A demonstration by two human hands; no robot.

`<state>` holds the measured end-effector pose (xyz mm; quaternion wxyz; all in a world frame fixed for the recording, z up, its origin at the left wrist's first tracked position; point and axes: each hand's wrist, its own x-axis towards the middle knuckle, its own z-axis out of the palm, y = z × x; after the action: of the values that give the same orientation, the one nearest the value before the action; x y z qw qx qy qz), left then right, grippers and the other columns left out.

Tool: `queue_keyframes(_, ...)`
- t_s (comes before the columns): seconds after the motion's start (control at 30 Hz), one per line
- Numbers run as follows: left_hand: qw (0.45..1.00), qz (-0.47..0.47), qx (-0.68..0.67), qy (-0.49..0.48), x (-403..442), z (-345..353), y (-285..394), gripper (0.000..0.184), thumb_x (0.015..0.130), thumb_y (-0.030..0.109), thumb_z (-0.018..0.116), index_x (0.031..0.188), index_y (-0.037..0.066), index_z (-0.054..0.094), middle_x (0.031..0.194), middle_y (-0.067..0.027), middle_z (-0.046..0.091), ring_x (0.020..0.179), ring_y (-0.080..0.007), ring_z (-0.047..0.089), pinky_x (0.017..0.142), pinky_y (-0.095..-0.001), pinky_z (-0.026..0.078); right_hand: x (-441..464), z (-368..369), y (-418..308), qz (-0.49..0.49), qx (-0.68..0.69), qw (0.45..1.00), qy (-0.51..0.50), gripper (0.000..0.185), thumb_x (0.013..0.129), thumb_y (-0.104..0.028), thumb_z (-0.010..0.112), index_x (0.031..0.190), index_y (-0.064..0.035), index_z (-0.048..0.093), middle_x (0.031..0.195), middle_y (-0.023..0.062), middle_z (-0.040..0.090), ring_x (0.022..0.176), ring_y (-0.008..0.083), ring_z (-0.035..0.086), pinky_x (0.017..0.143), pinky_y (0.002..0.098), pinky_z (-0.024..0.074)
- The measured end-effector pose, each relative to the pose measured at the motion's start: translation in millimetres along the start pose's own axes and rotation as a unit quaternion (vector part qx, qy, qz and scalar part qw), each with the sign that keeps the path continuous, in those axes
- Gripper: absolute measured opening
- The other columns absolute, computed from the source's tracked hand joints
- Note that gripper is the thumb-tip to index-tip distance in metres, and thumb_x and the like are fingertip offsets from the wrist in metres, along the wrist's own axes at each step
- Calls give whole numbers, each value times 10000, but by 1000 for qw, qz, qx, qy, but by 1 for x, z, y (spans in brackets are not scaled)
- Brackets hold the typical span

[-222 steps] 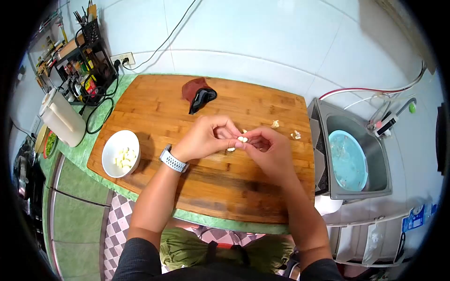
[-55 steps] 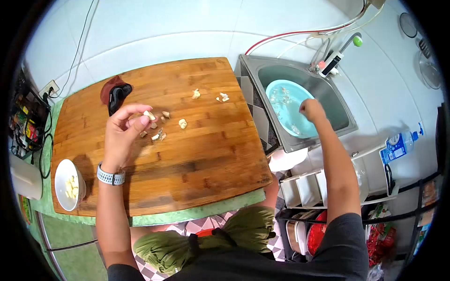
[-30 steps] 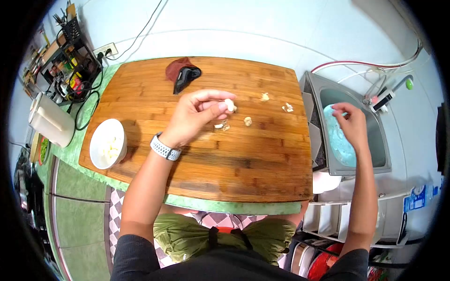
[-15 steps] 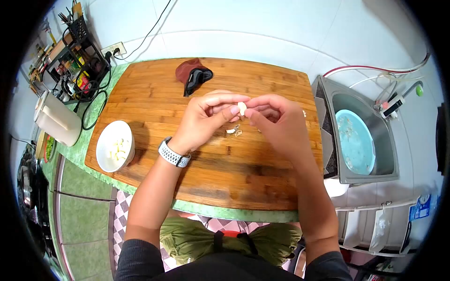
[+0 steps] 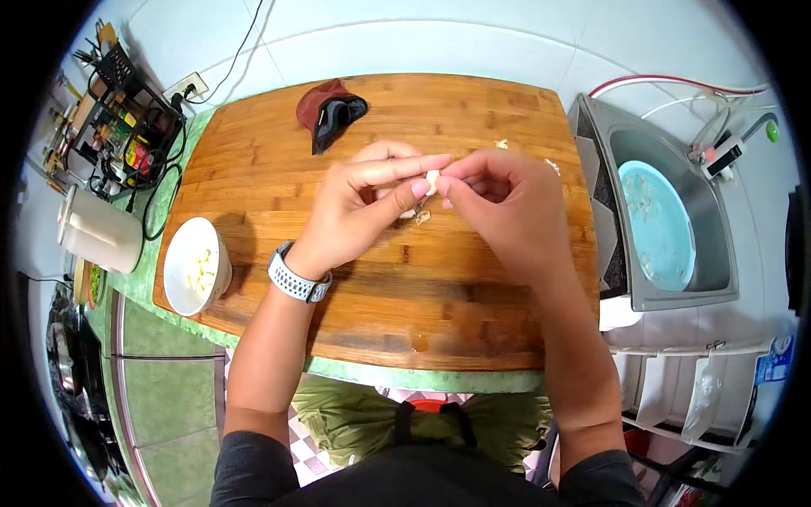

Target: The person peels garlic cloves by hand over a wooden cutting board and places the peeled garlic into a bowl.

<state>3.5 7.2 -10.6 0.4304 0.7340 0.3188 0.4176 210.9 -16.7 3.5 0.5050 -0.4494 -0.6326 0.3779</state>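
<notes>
A small pale garlic clove is pinched between both hands, above the middle of a large wooden board. My left hand, with a watch on its wrist, grips the clove between thumb and forefinger. From the other side, the thumb and forefinger of my right hand close on the same clove. Bits of dry garlic skin lie on the board just below the fingers. To the left, a white bowl holds several peeled garlic cloves.
A dark red and black cloth item lies at the board's back. On the right is a metal sink with a light blue basin. A beige container and a black rack stand at left. More skin scraps sit at back right.
My view has shifted slightly, so the board and cloth item appear higher. Both hands still hold the garlic clove, with small finger movements around it.
</notes>
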Motion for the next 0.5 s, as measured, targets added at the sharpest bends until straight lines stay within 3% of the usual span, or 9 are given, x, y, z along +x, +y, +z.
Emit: queue_keyframes(0.5, 999, 26, 13, 14, 0, 1, -5, 301, 969, 12, 669, 1267, 24, 711, 1143, -62, 650, 1017, -131, 617, 878, -251, 540, -1, 4, 6, -27, 28, 999, 11, 80, 872, -65, 735, 883, 14, 741, 748, 37, 732, 679, 68, 677, 637, 212, 547)
